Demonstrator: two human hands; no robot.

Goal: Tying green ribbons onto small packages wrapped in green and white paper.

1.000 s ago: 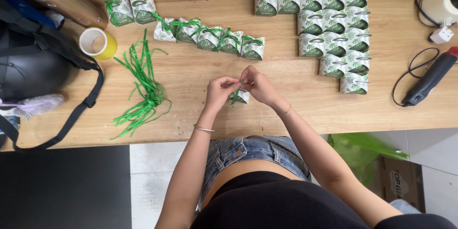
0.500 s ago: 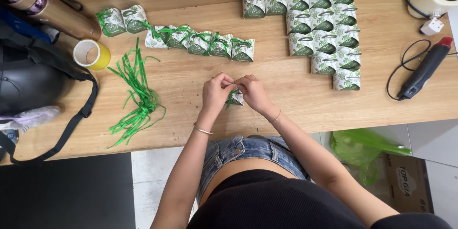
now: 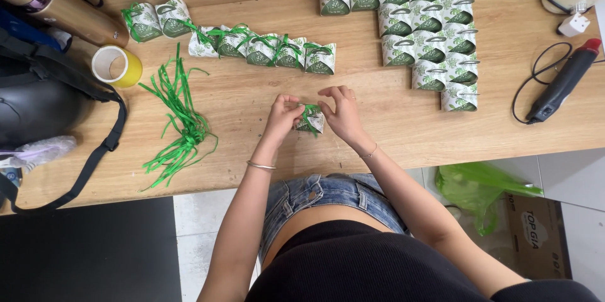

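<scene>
Both hands now sit a little farther from the near edge of the worktop (image 3: 391, 125) than a second ago, and the fingers have spread slightly over the small box; the rest lies as it did. Left hand (image 3: 283, 115) pinches the left side of the small box (image 3: 312, 122) with narrow, curled fingers. Right hand (image 3: 340, 113) touches its right side, with thumb and first fingers closed on the green ribbon (image 3: 307, 113) that runs over the top of the box. So the box stands between the two hands, about equally near to each, close to the middle of the near edge. Its ribbon runs roughly from the far side to the near side.

At the far edge, a row of tied boxes (image 3: 265, 50) lies to the left. A block of untied boxes (image 3: 428, 31) fills the far right part. Loose ribbon strips (image 3: 179, 129) lie well apart on the left, beside a yellow tape roll (image 3: 116, 66) and a black bag (image 3: 38, 107). A glue gun (image 3: 561, 81) rests near the right edge.
</scene>
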